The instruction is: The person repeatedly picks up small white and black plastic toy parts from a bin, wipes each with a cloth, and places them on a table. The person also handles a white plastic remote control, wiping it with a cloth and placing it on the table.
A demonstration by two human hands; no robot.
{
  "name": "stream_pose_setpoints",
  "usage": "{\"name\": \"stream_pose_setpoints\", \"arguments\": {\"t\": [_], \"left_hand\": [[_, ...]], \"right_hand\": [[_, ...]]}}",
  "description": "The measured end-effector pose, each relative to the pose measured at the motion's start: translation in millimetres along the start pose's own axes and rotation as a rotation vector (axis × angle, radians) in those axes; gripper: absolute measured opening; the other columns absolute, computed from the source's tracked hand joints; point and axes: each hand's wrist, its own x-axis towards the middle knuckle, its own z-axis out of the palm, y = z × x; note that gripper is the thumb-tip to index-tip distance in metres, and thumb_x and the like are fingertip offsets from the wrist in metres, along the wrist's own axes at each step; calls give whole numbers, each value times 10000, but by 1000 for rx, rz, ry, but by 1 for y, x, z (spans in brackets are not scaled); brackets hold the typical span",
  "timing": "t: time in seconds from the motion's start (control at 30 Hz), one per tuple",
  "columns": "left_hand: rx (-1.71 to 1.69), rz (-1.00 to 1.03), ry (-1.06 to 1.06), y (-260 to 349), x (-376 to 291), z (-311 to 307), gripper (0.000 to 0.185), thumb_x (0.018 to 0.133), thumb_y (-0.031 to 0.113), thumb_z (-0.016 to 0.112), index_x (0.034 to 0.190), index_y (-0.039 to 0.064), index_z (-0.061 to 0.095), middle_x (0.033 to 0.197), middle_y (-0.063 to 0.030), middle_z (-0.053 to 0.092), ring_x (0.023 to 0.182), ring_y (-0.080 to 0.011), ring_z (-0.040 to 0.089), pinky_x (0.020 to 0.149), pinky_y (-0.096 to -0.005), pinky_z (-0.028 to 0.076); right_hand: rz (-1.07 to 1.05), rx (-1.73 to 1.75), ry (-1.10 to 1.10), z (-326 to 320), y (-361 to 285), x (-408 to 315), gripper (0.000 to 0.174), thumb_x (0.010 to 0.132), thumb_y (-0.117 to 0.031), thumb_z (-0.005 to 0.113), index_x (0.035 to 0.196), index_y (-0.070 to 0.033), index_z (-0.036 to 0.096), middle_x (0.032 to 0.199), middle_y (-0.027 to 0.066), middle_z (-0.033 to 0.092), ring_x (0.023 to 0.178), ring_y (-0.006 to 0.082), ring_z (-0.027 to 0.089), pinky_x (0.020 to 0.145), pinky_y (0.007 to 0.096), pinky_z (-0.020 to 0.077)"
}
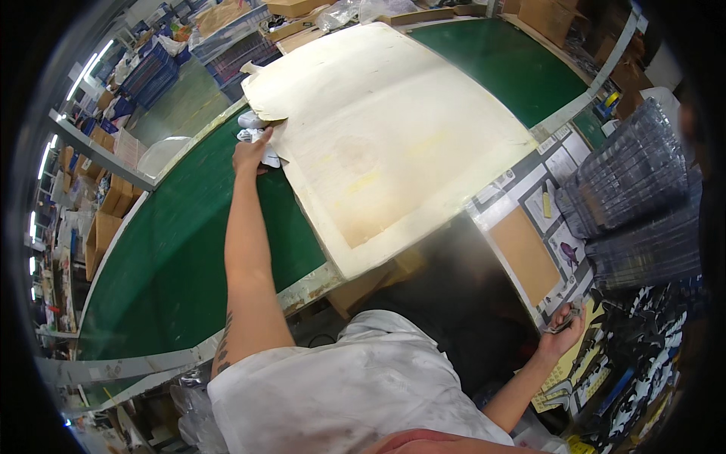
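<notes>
My left hand (252, 153) reaches to the left edge of a large cream-coloured board (391, 136). Its fingers touch a bunch of white items with dark marks (267, 154), partly hidden behind the hand. The board lies across the green conveyor belt (187, 244) and has stains and yellow marks. On the right, my right hand (561, 335) is closed on a small crumpled grey cloth-like piece (567, 319), beside a side table's edge. Several black-and-white orca-shaped pieces (629, 363) lie near that hand.
On the side table are a brown board (524, 255) and printed sheets (561, 164). Stacked clear plastic trays (624, 170) stand at the right. A metal post (102, 150) rises at the left belt edge, and cardboard boxes (116, 193) stand beyond it.
</notes>
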Motion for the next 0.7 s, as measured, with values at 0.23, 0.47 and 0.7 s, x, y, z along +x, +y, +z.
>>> {"name": "stream_pose_setpoints", "arguments": {"t": [0.23, 0.47, 0.7], "left_hand": [[183, 109, 296, -57, -3, -53, 789, 756, 638, 778, 1192, -19, 740, 1204, -245, 738, 1126, -402, 710, 1037, -487, 515], [-306, 658, -310, 5, -114, -12, 500, 876, 375, 801, 1058, -81, 704, 962, -140, 742, 784, -208, 683, 710, -351, 537], [-88, 865, -561, 62, -153, 92, 578, 979, 410, 691, 1385, 7, 606, 1093, -160, 731, 825, -240, 733, 680, -364, 572]], "right_hand": [[-37, -90, 44, -3, -7, -17, 320, 947, -41, 410, 1212, -1, 583, 800, 106, 590, 586, 124, 471, 478, 231, 348], [-94, -85, -31, 24, 2, -20, 317, 902, -20, 414, 1163, 16, 590, 779, 104, 578, 570, 123, 425, 514, 239, 337], [-95, -222, -211, 43, 3, -34, 294, 863, -10, 402, 1082, 24, 595, 729, 88, 567, 561, 93, 409, 509, 223, 303]]}}
